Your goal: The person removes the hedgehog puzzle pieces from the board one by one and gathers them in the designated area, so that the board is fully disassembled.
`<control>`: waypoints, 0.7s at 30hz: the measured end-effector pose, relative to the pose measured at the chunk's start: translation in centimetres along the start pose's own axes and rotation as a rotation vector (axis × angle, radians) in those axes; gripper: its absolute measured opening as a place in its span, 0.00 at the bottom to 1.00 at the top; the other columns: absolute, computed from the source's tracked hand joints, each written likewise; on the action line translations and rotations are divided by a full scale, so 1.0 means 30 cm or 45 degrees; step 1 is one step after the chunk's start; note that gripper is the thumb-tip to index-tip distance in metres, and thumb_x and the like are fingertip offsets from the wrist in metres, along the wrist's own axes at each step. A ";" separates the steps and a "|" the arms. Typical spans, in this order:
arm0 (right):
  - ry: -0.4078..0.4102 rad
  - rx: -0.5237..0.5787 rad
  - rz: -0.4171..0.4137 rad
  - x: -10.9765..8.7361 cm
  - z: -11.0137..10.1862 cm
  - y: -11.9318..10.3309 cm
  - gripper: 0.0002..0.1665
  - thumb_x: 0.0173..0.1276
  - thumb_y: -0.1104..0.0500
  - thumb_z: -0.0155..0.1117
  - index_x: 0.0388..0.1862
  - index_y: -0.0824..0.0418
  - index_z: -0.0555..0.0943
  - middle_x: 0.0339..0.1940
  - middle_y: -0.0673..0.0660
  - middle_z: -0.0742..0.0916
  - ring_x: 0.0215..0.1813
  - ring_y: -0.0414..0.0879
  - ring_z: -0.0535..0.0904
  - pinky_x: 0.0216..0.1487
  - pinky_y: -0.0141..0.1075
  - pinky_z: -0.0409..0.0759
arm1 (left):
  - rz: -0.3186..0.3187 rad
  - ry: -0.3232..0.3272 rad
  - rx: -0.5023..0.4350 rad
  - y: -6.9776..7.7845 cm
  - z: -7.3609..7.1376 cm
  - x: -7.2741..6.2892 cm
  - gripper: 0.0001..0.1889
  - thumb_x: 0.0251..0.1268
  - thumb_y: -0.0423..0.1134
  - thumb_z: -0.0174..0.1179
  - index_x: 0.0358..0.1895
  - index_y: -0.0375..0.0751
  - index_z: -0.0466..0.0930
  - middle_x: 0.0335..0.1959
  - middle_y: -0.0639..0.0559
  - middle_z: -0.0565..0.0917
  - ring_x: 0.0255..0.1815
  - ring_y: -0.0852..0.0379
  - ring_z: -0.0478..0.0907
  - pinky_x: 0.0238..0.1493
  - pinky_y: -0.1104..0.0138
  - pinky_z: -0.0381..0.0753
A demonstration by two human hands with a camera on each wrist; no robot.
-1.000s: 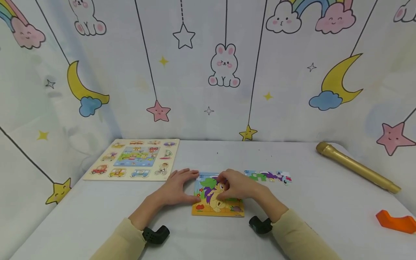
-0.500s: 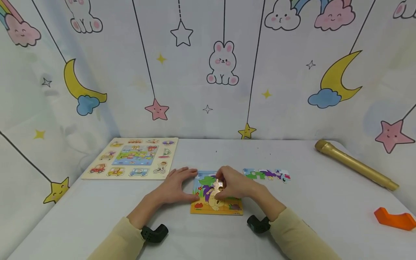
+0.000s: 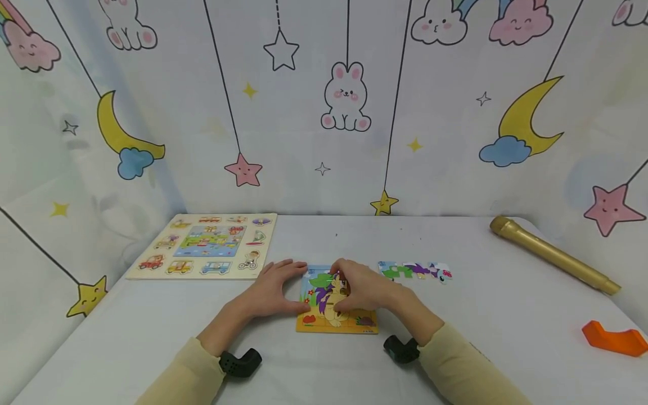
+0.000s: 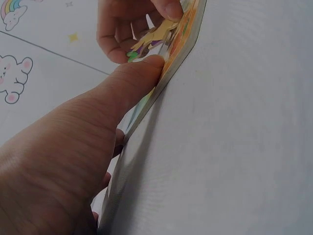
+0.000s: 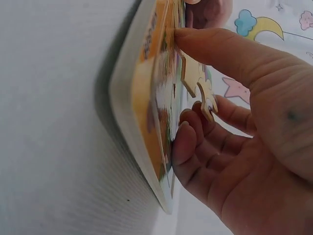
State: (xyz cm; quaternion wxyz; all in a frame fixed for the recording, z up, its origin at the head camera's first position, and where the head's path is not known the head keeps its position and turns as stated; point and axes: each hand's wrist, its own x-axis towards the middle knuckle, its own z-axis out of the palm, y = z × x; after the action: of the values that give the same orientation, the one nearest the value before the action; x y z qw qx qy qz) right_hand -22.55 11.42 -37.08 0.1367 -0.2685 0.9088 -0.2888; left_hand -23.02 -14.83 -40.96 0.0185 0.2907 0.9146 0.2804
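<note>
A small jigsaw puzzle (image 3: pixel 324 331) with a yellow cartoon animal and an orange lower border lies in front of me. My left hand (image 3: pixel 273 291) spans its left side, the thumb (image 4: pixel 142 71) touching the edge, the other fingers stretched towards the upper left corner. My right hand (image 3: pixel 369 287) reaches over the puzzle from the right and pinches joined puzzle pieces (image 5: pixel 191 76) between thumb and fingers. These pieces stand tilted up from the board in both wrist views. Part of the puzzle's right side is hidden under the right hand.
A strip of joined puzzle pieces (image 3: pixel 415 271) lies just beyond the right hand. At the back left is a larger vehicle picture board (image 3: pixel 167 269). A gold microphone-shaped stick (image 3: pixel 554 254) and an orange angled block (image 3: pixel 615 338) lie on the right side of the white table.
The right fingertips have shifted slightly left over the puzzle, and pieces under them have tilted up from the surface. The left hand keeps its place at the puzzle's left side.
</note>
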 end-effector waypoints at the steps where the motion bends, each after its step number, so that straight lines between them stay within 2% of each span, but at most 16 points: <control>1: -0.002 0.008 0.006 -0.001 -0.001 -0.002 0.38 0.59 0.55 0.80 0.63 0.60 0.70 0.46 0.50 0.79 0.46 0.45 0.74 0.52 0.40 0.80 | -0.001 0.000 0.002 0.000 0.000 0.000 0.45 0.52 0.61 0.73 0.71 0.40 0.73 0.73 0.52 0.71 0.78 0.43 0.54 0.77 0.42 0.42; 8: 0.033 0.064 -0.022 -0.004 -0.008 0.006 0.32 0.63 0.59 0.76 0.61 0.59 0.70 0.44 0.52 0.81 0.42 0.46 0.75 0.48 0.40 0.80 | 0.000 0.002 0.007 0.003 -0.002 -0.001 0.44 0.53 0.60 0.73 0.71 0.40 0.73 0.73 0.52 0.71 0.78 0.43 0.55 0.77 0.43 0.42; 15: 0.077 0.143 -0.133 -0.009 -0.026 0.028 0.16 0.75 0.62 0.63 0.58 0.59 0.73 0.37 0.49 0.81 0.36 0.45 0.75 0.38 0.37 0.78 | -0.013 -0.006 0.004 0.003 0.001 0.000 0.44 0.53 0.61 0.73 0.71 0.41 0.73 0.73 0.52 0.71 0.78 0.43 0.54 0.77 0.42 0.42; 21: 0.087 0.226 -0.189 -0.017 -0.057 0.048 0.15 0.76 0.62 0.62 0.58 0.61 0.74 0.38 0.50 0.82 0.38 0.46 0.77 0.41 0.38 0.79 | -0.014 -0.003 0.009 0.000 0.004 0.004 0.45 0.52 0.61 0.72 0.71 0.41 0.73 0.73 0.52 0.71 0.78 0.44 0.54 0.77 0.43 0.43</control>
State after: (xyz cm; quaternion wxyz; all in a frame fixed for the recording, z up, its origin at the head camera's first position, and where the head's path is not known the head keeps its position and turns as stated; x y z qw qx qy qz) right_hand -23.39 13.47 -36.54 0.1070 -0.3120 0.8614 -0.3863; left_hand -23.11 -14.71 -41.06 0.0200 0.2860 0.9172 0.2765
